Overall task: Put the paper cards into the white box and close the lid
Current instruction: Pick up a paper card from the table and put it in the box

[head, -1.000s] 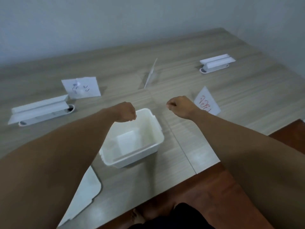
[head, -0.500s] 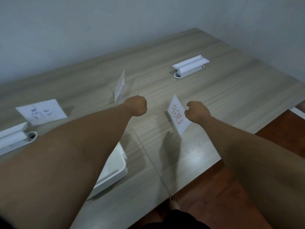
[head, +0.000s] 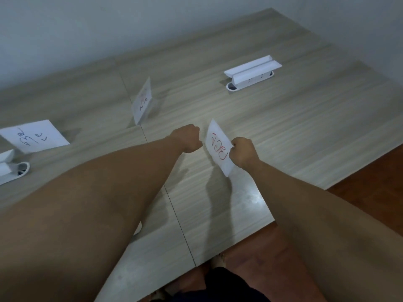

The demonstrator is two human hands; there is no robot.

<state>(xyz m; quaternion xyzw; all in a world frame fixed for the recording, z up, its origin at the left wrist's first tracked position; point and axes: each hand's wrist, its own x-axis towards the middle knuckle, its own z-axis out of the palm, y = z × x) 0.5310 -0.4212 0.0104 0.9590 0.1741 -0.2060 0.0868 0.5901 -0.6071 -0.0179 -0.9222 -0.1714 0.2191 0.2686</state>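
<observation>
We see a pale wood-grain table [head: 294, 131], a white holder [head: 253, 73] at one o'clock, a standing card [head: 142, 100] at eleven, another card [head: 35, 136] at nine, a second holder [head: 11, 168] just beside it at the left edge

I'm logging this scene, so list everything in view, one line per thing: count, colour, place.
Table: one, grey wood grain, fills most of the view.
Cards: three, white with writing. One with red writing in the right hand; one standing mid-table; one far left.
Holders: two, white. One far right, no card in it; one at the left edge, cut off.
Box: a white sliver behind the left forearm.
Floor: reddish brown, lower right.
Wall: pale grey, behind the table.
Hands: left hand a closed fist, holding nothing visible; right hand gripping the card.
</observation>
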